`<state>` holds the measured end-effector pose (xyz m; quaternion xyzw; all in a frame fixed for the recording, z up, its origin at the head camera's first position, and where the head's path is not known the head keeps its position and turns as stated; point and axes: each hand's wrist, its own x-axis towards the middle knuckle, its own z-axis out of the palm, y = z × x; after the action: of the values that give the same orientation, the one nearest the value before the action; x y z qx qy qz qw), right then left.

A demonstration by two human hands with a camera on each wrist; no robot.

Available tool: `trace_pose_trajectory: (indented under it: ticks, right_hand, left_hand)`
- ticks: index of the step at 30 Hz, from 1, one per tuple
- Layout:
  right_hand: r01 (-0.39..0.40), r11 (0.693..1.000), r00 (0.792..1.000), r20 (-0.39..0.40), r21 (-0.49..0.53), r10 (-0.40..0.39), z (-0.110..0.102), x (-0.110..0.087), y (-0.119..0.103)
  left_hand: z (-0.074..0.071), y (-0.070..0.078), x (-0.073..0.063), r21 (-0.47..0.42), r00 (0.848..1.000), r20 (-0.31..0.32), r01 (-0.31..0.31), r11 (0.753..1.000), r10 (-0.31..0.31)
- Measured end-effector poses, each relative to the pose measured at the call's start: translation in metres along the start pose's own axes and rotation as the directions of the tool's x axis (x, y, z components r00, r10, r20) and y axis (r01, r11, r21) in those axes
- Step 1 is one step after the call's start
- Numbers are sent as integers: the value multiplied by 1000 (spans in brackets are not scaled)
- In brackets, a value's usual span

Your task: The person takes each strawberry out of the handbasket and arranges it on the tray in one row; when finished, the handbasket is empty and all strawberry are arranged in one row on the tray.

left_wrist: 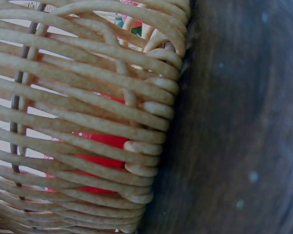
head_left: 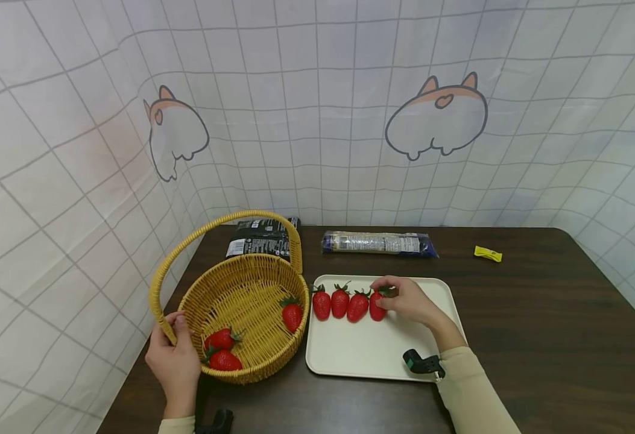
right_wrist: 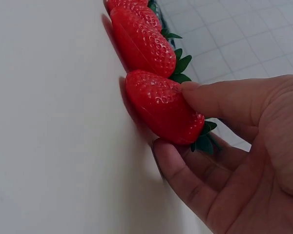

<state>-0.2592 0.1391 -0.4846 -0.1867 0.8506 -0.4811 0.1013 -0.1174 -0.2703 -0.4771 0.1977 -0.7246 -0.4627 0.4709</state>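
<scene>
My right hand (head_left: 408, 299) pinches a red strawberry (right_wrist: 161, 105) with green leaves between thumb and fingers, low over a cream tray (head_left: 360, 358). This strawberry stands at the right end of a row with other strawberries (head_left: 339, 302) along the tray's far side. On the left, my left hand (head_left: 175, 355) grips the yellow wicker basket (head_left: 257, 374) where its arched handle meets the rim. Inside the basket lie three strawberries, two near my left hand and one strawberry (head_left: 292, 316) at the right wall. Red patches show through the weave in the left wrist view.
Behind the basket lies a black package (head_left: 263, 236). A long clear-and-blue packet (head_left: 379, 243) lies behind the tray, and a small yellow wrapper (head_left: 488, 254) sits farther right on the dark wooden table (head_left: 545, 337). A white checked curtain (head_left: 317, 120) hangs behind the table.
</scene>
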Motion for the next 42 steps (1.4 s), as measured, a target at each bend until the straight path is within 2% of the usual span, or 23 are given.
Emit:
trace_pose_trajectory:
  ticks: [7,14,26,30,36,42]
  right_hand:
    - [-37,999,999,-33,15,38,2,2,0]
    - [-6,1000,998,-63,29,8,4,3,2]
    - [-27,999,997,-78,28,29,-4,0,3]
    - [-11,999,996,-86,38,15,-8,-1,4]
    - [-22,999,990,-135,44,28,-12,-1,3]
    - [27,999,975,-219,20,-22,-12,-1,-4]
  left_hand:
    - [0,1,0,-4,1000,-6,6,1000,-6]
    - [-1,3,-1,-16,1000,-7,10,1000,-10]
    - [0,3,-1,3,1000,-5,8,1000,-8]
    - [0,3,-1,9,1000,-3,8,1000,-8]
    - [0,4,-1,15,1000,-2,11,1000,-11]
    - [0,4,-1,19,1000,-1,14,1000,-14]
